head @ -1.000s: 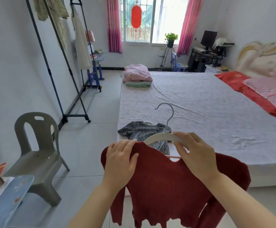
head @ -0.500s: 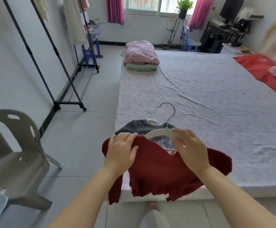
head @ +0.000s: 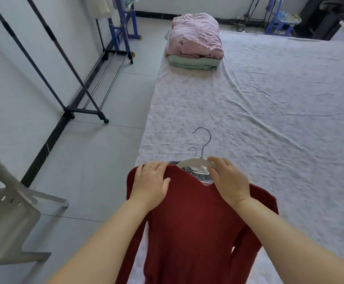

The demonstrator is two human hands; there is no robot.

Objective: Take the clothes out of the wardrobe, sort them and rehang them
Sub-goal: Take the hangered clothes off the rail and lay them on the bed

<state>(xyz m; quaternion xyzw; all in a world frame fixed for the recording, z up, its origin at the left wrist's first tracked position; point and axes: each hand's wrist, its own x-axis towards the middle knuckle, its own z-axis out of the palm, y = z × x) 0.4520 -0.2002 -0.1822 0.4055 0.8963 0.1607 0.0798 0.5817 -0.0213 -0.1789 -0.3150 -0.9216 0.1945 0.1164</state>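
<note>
A dark red ribbed sweater [head: 193,220] hangs on a white hanger [head: 195,161] with a metal hook, low over the near corner of the bed [head: 269,111]. My left hand [head: 150,183] grips the sweater's left shoulder. My right hand [head: 228,181] holds the right shoulder and the hanger's arm. Under the red sweater lies a grey knitted top [head: 197,175] on its own hanger; only its collar and small hook show.
A folded pink and green bedding pile [head: 195,42] sits at the bed's far left corner. A black clothes rack [head: 81,93] stands by the left wall on the tiled floor. A grey plastic chair [head: 9,203] is at my left. Blue furniture legs stand at the back.
The view has tilted down and come closer to the bed. The red sweater has been lowered over the grey top, covering most of it. Both hands keep their hold.
</note>
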